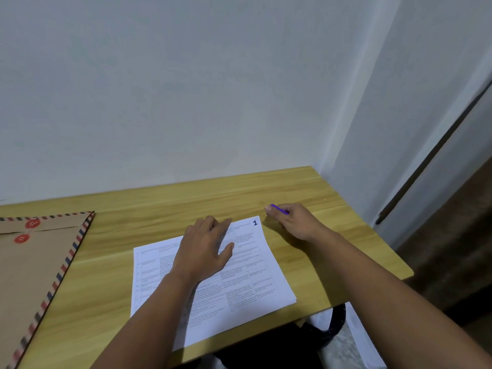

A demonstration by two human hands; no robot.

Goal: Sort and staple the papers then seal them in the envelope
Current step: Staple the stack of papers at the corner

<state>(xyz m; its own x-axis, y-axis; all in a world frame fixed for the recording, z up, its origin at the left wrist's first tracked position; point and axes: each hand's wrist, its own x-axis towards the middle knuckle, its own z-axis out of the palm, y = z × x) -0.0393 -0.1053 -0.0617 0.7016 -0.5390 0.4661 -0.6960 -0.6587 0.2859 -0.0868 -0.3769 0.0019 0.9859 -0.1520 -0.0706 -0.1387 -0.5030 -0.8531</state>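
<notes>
Wooden table (306,187); brown envelope (34,265) at its left edge; stacked papers (247,275) centre, numbered 1. Left hand (205,246), fingers flat, presses the papers. Right hand (292,222), beside them, pinches a purple pen (279,209).

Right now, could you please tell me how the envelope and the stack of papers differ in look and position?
The envelope is brown with a red-and-blue striped border and two red string discs; the stack of papers is white with printed tables and a handwritten 1. The envelope lies untouched at the desk's left; the left hand presses the papers at centre. Both lie flat.
</notes>
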